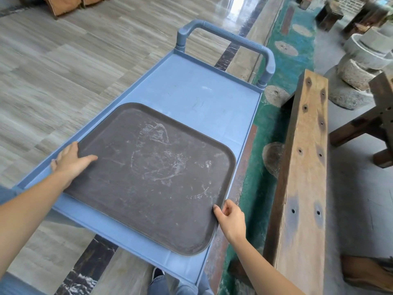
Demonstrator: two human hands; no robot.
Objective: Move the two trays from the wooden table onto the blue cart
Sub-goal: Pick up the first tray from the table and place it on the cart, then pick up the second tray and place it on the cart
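A dark brown tray (pixel 153 175) with white scuff marks lies on the near half of the blue cart (pixel 191 90). My left hand (pixel 71 160) grips the tray's left rim, thumb on the tray's inner face. My right hand (pixel 229 218) pinches its right rim near the cart's right wall. The tray's near right corner reaches toward the cart's front edge. Only one tray is in view; a second one and the wooden table top do not show.
The cart's blue handle (pixel 234 37) rises at its far end. A long wooden bench (pixel 304 167) runs along the right, with stone millstones (pixel 357 67) beyond it. Grey plank floor (pixel 63 71) spreads to the left. My shoes show below the cart's front edge.
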